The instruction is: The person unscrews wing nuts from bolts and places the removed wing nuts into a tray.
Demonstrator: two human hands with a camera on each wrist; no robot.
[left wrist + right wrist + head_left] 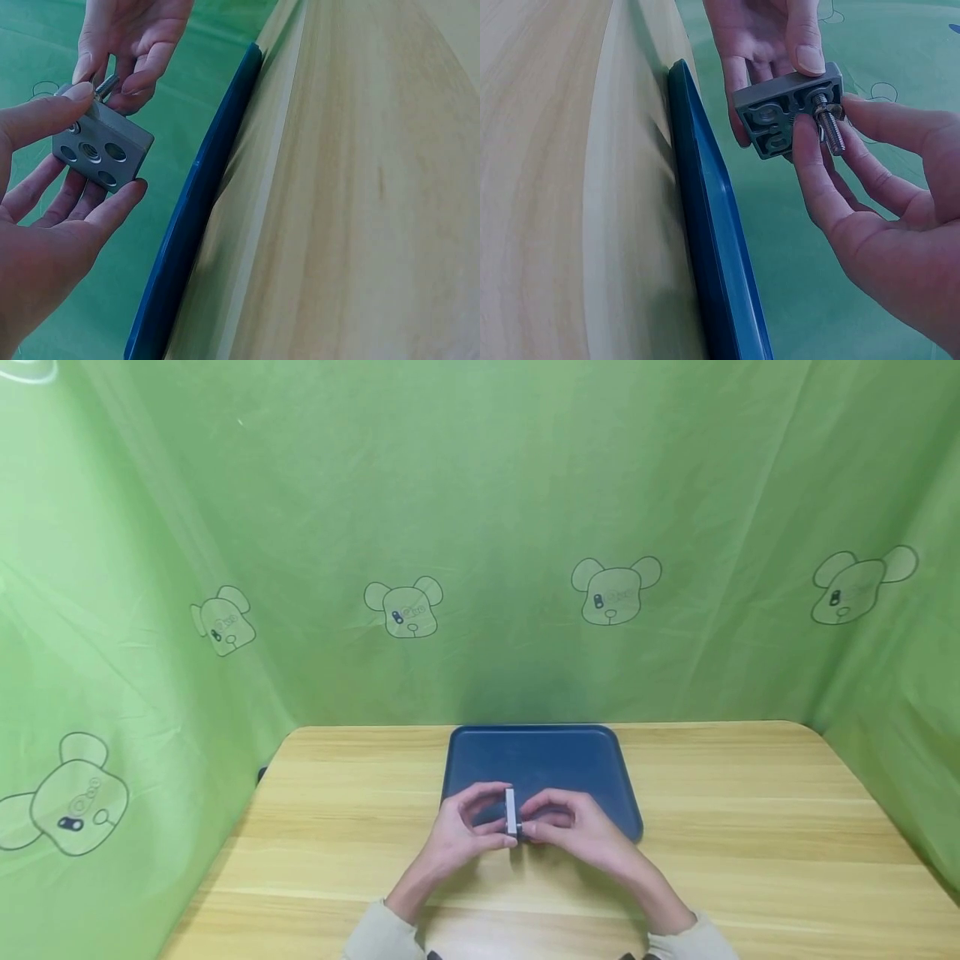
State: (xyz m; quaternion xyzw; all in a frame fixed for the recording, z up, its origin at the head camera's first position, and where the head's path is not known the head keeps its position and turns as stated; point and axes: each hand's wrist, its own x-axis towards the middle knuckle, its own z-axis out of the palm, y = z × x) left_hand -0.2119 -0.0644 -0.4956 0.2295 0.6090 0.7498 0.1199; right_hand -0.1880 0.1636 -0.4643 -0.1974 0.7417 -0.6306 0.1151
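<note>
A flat grey block (112,142) with several round holes in its face is up off the table, standing on edge in the head view. My left hand (459,828) grips its opposite edges between thumb and fingers. Its other face, in the right wrist view, has recessed pockets, and a threaded bolt (832,131) juts from one corner. A small metal nut (826,110) sits round the bolt close to the block. From the right, my right hand (581,828) pinches around the nut with thumb and forefinger, which partly cover it.
A dark blue tray (540,752) lies on the wooden table (360,793), just beyond and partly beneath the hands. Green cloth (495,510) printed with bear heads hangs behind the table and along both sides.
</note>
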